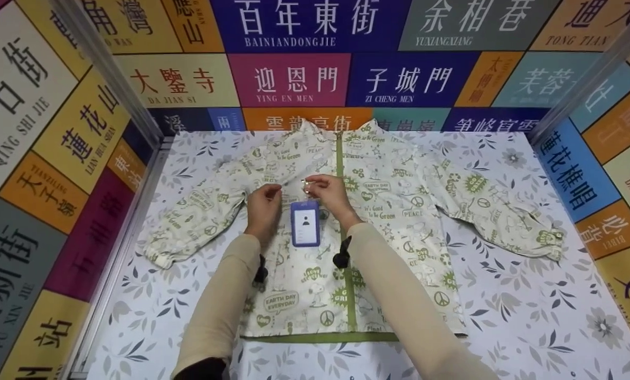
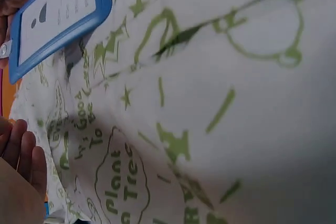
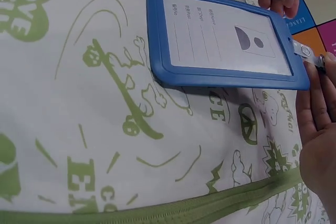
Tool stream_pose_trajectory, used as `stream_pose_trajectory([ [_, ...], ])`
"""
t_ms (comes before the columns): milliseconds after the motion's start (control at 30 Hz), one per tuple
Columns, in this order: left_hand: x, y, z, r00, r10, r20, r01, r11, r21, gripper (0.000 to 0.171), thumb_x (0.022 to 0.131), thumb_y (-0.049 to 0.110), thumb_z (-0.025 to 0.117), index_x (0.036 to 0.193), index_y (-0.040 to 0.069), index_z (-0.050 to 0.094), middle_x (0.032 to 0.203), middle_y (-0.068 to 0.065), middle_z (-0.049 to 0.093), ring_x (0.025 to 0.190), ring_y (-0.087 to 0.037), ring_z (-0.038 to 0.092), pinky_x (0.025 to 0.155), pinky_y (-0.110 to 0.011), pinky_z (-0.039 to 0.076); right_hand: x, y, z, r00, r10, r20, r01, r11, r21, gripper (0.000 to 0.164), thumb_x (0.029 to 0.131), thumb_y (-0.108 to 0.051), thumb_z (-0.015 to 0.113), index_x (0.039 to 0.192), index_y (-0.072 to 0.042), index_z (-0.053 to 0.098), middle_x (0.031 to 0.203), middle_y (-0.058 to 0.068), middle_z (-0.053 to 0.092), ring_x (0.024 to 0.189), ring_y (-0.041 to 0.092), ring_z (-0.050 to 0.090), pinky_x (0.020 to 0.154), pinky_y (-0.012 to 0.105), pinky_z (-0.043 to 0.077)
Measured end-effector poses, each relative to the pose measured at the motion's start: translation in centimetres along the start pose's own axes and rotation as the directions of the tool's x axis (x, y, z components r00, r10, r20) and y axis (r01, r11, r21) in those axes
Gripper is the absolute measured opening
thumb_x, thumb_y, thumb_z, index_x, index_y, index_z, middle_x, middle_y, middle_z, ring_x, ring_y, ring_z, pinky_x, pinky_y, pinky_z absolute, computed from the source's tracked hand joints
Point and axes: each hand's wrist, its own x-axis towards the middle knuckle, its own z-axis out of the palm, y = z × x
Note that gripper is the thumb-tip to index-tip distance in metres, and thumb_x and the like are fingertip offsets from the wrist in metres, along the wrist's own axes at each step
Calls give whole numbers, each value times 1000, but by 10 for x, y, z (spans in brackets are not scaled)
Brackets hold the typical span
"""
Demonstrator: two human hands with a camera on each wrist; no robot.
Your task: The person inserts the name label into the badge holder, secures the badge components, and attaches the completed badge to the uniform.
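Observation:
A light jacket [image 1: 394, 264] with green cartoon prints and a green zip [image 1: 350, 301] is spread face up on the table. Over its left half hangs a blue-framed ID badge holder [image 1: 306, 232], with a white card inside, seen close up in the right wrist view. My right hand [image 1: 331, 196] pinches the metal clip [image 3: 317, 60] at the end of the badge's short clear strap [image 3: 303, 50]. Left of the badge is my left hand [image 1: 263, 211], its fingers loosely curled near the jacket; nothing shows between them. In the left wrist view, its fingers [image 2: 23, 150] are apart from the badge.
Both jacket sleeves, left [image 1: 196, 211] and right [image 1: 505, 221], spread outward across the leaf-patterned tabletop [image 1: 536, 306]. Colourful sign-printed panels stand behind the table [image 1: 293, 79] and along both sides. The collar [image 1: 341, 132] lies by the back panel.

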Motion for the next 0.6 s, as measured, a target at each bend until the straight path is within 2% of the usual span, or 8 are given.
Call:
stream_pose_trajectory([
  [133, 8, -5, -6, 999, 9, 52, -13, 998, 67, 27, 98, 12, 57, 122, 1, 68, 113, -15, 70, 104, -27, 67, 92, -39, 55, 3, 2, 7, 999, 12, -38, -11, 1000, 13, 21, 90, -6, 71, 109, -1, 74, 101, 21, 75, 80, 17, 74, 75, 28, 61],
  [300, 11, -7, -7, 997, -29, 78, 22, 995, 101, 30, 99, 11, 55, 126, 1, 65, 118, -16, 68, 110, -28, 65, 95, -40, 54, 4, 6, 10, 998, 18, -64, -19, 1000, -2, 15, 89, -7, 72, 103, -3, 76, 97, 16, 76, 79, 17, 74, 73, 28, 61],
  [367, 12, -7, -6, 997, -22, 76, 13, 993, 121, 31, 98, 10, 56, 127, 1, 64, 119, -17, 68, 111, -29, 65, 95, -41, 54, 4, 7, 11, 997, 20, -68, -22, 999, -23, 14, 90, -9, 72, 101, -4, 77, 94, 13, 76, 79, 19, 74, 69, 27, 61],
  [500, 15, -9, -3, 998, 17, 67, -29, 984, 177, 33, 96, 7, 59, 127, 1, 64, 119, -18, 69, 110, -30, 65, 95, -42, 54, 3, 9, 14, 998, 50, -42, -50, 999, 10, 15, 90, -8, 71, 103, -2, 76, 96, 16, 75, 84, 33, 74, 70, 32, 62],
  [600, 18, -10, 2, 997, 41, 64, -53, 977, 207, 33, 94, 6, 60, 127, 2, 65, 118, -17, 69, 109, -30, 66, 95, -41, 54, 4, 11, 18, 996, 90, 7, -90, 993, 70, 19, 93, -6, 68, 109, 2, 73, 107, 25, 71, 93, 41, 72, 80, 40, 62],
])
